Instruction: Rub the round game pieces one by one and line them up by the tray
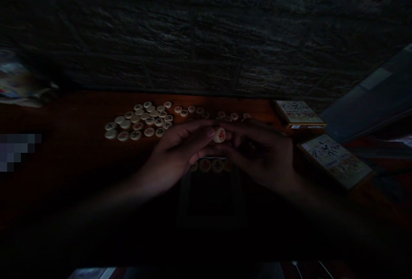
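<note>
A round Chinese chess piece (pixel 219 135) with a red character is held up between my two hands, over a dark tray. My left hand (pixel 182 146) comes in from the left, its thumb pressed against the piece's left edge. From the other side my right hand (pixel 264 150) meets the piece with curled fingertips at its right edge. Just below the hands, a row of Chinese chess pieces (pixel 205 165) with red and black characters lies at the far end of the dark tray (pixel 183 201). My fingers hide part of that row.
Many loose chess pieces (pixel 149 120) lie on the reddish wooden table (pixel 80 120) at left, with a scattered line of them behind my hands. Two printed boxes, one farther back (pixel 299 113) and one nearer (pixel 334 161), are at right. A stone wall (pixel 193 34) bounds the back.
</note>
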Demonstrator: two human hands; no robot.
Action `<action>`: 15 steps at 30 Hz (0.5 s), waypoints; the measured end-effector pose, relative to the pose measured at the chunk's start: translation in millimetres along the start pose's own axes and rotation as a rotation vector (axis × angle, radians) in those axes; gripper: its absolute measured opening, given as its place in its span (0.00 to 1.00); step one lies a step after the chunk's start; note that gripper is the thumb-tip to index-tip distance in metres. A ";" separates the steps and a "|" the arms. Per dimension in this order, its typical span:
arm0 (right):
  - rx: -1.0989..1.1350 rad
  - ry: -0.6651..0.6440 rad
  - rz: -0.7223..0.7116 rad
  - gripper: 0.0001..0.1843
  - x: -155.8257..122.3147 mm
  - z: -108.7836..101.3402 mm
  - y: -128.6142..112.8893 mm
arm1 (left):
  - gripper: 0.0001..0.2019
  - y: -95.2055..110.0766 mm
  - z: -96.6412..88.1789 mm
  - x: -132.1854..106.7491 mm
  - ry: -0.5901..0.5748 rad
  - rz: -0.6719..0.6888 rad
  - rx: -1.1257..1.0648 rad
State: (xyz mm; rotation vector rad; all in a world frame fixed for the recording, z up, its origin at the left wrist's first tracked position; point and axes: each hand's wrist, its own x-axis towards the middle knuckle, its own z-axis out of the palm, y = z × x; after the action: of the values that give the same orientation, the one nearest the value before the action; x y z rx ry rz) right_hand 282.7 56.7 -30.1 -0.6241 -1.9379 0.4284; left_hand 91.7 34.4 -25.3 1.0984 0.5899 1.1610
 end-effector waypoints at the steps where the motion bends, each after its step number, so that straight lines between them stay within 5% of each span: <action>1: -0.005 -0.007 -0.003 0.21 -0.1 0.0 0.1 | 0.10 -0.2 -0.1 0.1 -0.012 -0.005 0.003; 15: 0.002 -0.005 0.074 0.19 -1.7 -0.8 -3.8 | 0.07 2.2 1.2 -1.7 0.002 -0.067 0.019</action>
State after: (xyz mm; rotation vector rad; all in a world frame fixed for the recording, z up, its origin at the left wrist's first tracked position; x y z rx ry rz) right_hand 283.1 52.7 -28.9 -0.6960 -1.9237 0.4787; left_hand 91.3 32.4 -23.1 1.0857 0.6358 1.1004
